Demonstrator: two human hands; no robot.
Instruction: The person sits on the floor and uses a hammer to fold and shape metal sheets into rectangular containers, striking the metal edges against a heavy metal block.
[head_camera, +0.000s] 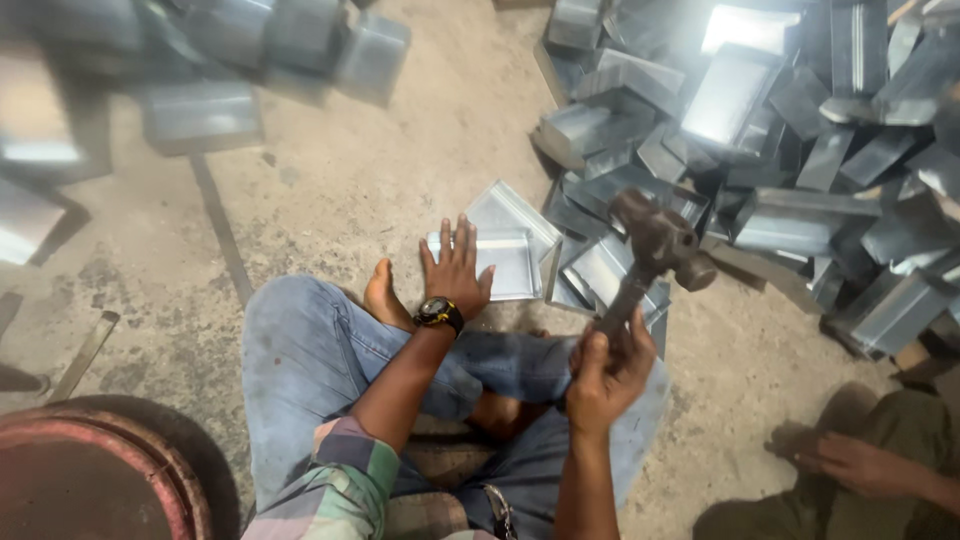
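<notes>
I sit cross-legged on a concrete floor in blue jeans. My left hand (456, 268), with a black watch on its wrist, lies flat with fingers spread on a shallow folded sheet-metal tray (510, 265) on the floor in front of me. My right hand (603, 378) grips the wooden handle of a heavy hammer (655, 242), whose rusty steel head is raised above and to the right of the tray. My bare foot (385, 297) rests just left of the left hand.
A large heap of folded sheet-metal trays (780, 130) fills the upper right. More blurred metal pieces (200, 70) lie at the upper left. A rusty round drum rim (110, 470) sits bottom left. Another person's hand and knee (860, 465) are at the bottom right.
</notes>
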